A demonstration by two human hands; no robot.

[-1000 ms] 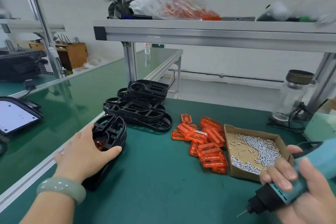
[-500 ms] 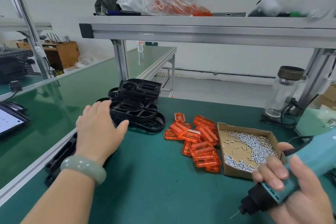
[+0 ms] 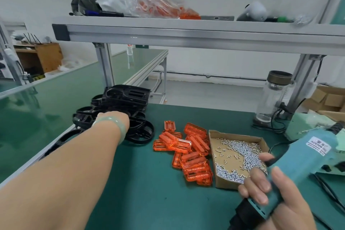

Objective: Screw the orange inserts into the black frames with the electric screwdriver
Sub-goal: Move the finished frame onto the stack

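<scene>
Left hand (image 3: 119,119) is out over the stack of black frames (image 3: 121,102) at the far left of the table (image 3: 130,183). Fingers are hidden behind the wrist and its pale green bangle (image 3: 110,123), so can't tell if that grip is spread or closed on a frame. One more frame (image 3: 63,142) lies flat at the table's left edge, under the forearm.

Looks like the step is fetching a fresh frame. To do it well: lift only the top one, the frames nest and could drag a neighbour; set it flat in the bare patch in front of the person.

Orange inserts (image 3: 188,149) are heaped mid-table, just right of the stack and apart from both hands. Cardboard tray (image 3: 237,136) of screws (image 3: 240,155) touches the heap on its right.

Right hand (image 3: 276,201), near right corner, has its grip wrapped tight round the teal electric screwdriver (image 3: 291,173), nose down-left, bit out of frame. Keep it parked clear of the tray.
</scene>
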